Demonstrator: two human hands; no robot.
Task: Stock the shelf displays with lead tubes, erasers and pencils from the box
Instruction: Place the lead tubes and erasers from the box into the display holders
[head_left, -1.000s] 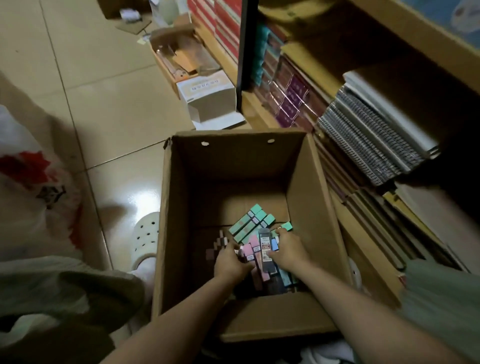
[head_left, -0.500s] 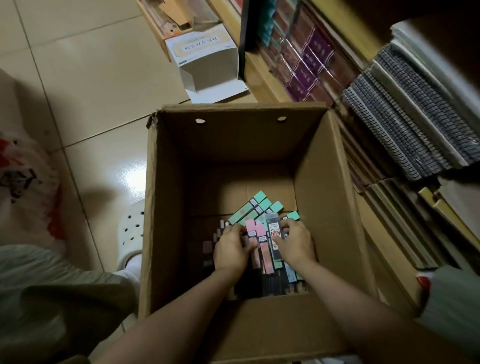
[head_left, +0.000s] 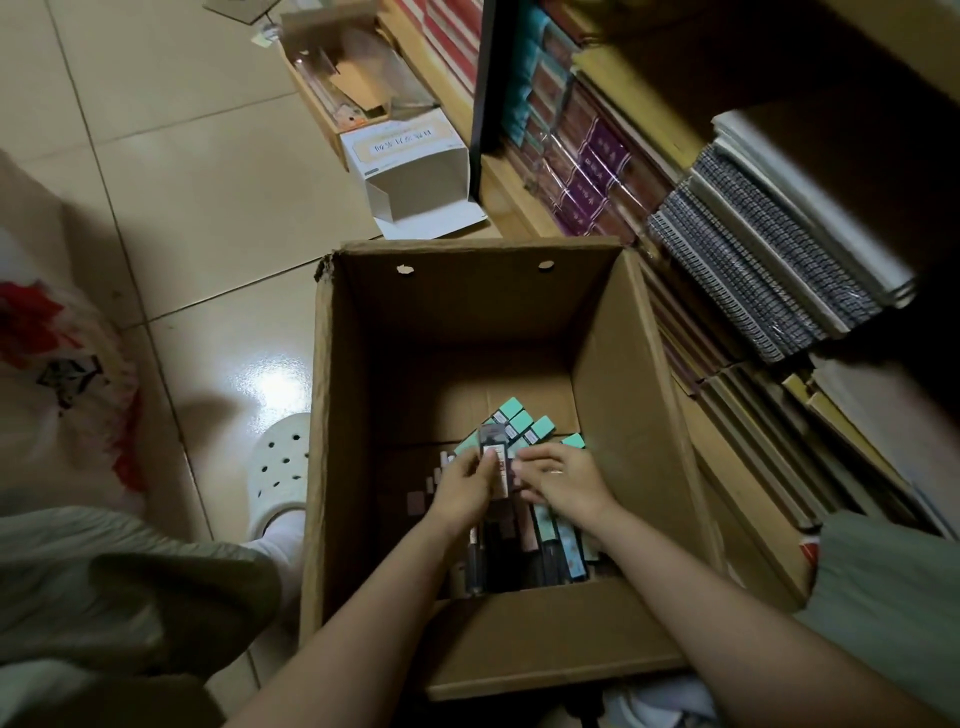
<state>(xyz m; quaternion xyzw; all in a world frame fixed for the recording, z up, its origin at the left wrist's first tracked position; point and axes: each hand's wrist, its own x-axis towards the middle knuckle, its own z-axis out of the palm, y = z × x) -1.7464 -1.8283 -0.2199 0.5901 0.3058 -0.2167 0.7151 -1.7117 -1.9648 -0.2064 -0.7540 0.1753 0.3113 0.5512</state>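
1. Glossy beige floor tiles (head_left: 171, 171) run under everything, with a bright glare spot just left of the open brown cardboard box (head_left: 639, 395) that stands on them.
2. Deep in that box, toward its near right corner, lies a heap of slim plastic lead tubes (head_left: 524, 426) with mint-green, pink and dark caps; the far half of the box bottom is bare cardboard.
3. Both forearms reach down into the box from the near edge.
4. The left hand (head_left: 464, 486) has its fingers curled round a small bundle of tubes, a dark one with a red-and-white label (head_left: 496, 457) standing up on top.
5. The right hand (head_left: 563, 478) rests on the pile just beside it, fingers bent and touching the same bundle; I cannot tell how firm its hold is.
6. A white perforated clog (head_left: 280, 467) stands on the tiles against the box's left wall.
7. Wooden shelves (head_left: 524, 202) on the right hold spiral-bound notebooks (head_left: 763, 270) and purple packaged booklets (head_left: 597, 166).
8. Beyond the box, a white open carton (head_left: 410, 166) lies on the floor beside a shallow wooden tray of scraps (head_left: 348, 83).
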